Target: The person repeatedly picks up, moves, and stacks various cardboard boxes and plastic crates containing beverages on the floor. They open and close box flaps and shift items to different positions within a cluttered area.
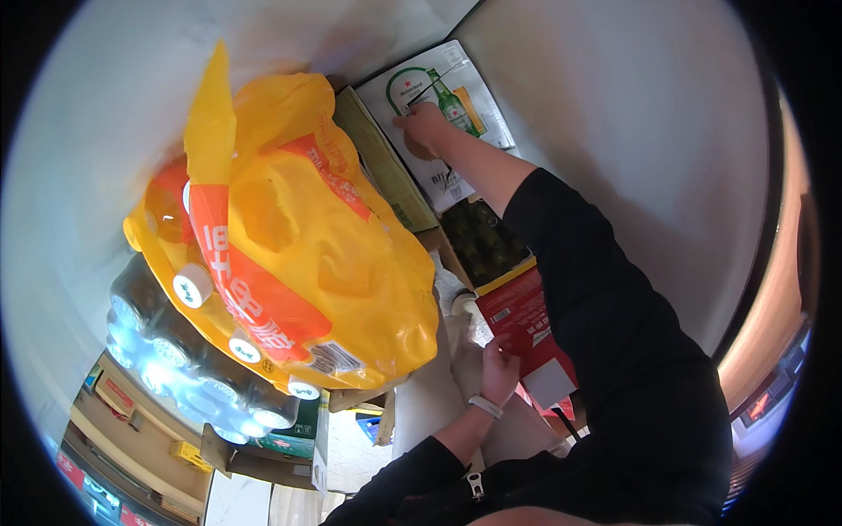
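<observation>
My right hand (424, 128) reaches out over a white Heineken beer carton (483, 108) and is against its printed face. A thin dark line runs past the fingertips; I cannot tell whether it is a held thing or a slit in the carton. Nearer my body, my left hand (500, 368), with a white wristband, has loosely curled fingers and nothing visible in them. It is beside a red carton (513, 315). Between the two cartons, an open box of dark bottles (480, 237) shows partly under my right forearm.
A large yellow plastic-wrapped pack of white-capped bottles (342, 263) takes up the left side. Under it are shrink-wrapped bottles (171, 355) and a green carton (296, 427). Pale walls (612, 98) rise at the back and right. Shelves (145, 447) stand at lower left.
</observation>
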`<state>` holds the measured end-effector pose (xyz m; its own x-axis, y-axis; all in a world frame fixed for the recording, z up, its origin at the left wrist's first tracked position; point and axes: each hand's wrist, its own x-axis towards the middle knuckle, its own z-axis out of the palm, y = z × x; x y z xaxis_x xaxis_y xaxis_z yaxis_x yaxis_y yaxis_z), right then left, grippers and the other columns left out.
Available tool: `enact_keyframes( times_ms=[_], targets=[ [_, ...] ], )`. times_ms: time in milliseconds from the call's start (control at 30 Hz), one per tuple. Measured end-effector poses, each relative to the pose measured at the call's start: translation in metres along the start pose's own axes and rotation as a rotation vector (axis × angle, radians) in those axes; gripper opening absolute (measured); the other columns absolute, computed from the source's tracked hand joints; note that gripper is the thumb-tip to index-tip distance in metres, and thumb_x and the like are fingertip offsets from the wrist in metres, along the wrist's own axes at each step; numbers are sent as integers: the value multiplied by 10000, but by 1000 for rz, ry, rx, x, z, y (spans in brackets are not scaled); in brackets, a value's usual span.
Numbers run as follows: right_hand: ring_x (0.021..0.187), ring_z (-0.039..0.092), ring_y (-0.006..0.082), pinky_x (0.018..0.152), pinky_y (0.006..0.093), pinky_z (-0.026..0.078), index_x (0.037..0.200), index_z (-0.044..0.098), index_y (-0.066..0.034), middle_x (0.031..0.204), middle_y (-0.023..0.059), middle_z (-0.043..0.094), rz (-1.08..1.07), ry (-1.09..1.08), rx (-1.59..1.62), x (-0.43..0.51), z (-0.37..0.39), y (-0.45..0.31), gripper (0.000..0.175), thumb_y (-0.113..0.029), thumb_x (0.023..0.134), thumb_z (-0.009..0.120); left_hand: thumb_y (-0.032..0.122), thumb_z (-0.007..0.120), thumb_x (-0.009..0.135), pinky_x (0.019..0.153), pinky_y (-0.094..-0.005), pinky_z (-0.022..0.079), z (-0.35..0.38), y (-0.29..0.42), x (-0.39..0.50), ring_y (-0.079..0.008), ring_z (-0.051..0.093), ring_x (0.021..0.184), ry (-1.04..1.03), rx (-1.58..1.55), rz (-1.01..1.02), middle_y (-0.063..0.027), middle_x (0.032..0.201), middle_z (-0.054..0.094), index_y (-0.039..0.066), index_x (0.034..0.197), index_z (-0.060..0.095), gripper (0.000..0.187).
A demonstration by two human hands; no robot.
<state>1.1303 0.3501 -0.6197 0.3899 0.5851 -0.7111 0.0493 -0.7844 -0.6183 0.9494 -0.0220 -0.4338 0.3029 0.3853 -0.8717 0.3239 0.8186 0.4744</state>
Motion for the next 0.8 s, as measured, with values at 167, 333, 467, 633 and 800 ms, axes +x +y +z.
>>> enact_keyframes(
  times_ms=[167,333,467,633,800],
  targets=[
    [759,635,300,672,378,473,848,635,61,805,209,645,-117,30,-57,-48,-18,-28,327,-245,764,716,-46,547,765,668,-267,475,-2,-3,3,-138,528,740,40,33,18,-84,975,518,9,1174,483,418],
    [720,619,301,656,384,461,811,630,60,759,218,628,-177,66,-138,-115,-41,-62,303,-238,798,681,-35,561,763,684,-289,488,-6,-21,15,-165,562,763,115,-6,66,-109,992,528,-2,1164,493,408],
    [693,599,263,652,362,456,834,637,55,733,181,623,-213,105,-190,-155,-53,-80,281,-224,817,673,-33,560,748,745,-344,486,-21,-40,18,-233,570,847,195,102,65,-140,1004,531,-21,1146,504,402],
    [661,576,198,640,329,445,837,646,39,710,131,626,-237,124,-150,-205,-75,-90,233,-193,825,665,-12,567,725,807,-389,457,-39,-39,16,-323,547,895,287,231,84,-174,1011,531,-18,1104,504,385],
    [542,539,265,546,370,412,743,585,54,599,165,573,-300,156,-12,-264,-98,-100,295,-224,795,671,-2,556,758,738,-322,477,-58,-8,9,-216,557,805,300,89,239,-134,1003,523,3,1120,491,368]
  ],
)
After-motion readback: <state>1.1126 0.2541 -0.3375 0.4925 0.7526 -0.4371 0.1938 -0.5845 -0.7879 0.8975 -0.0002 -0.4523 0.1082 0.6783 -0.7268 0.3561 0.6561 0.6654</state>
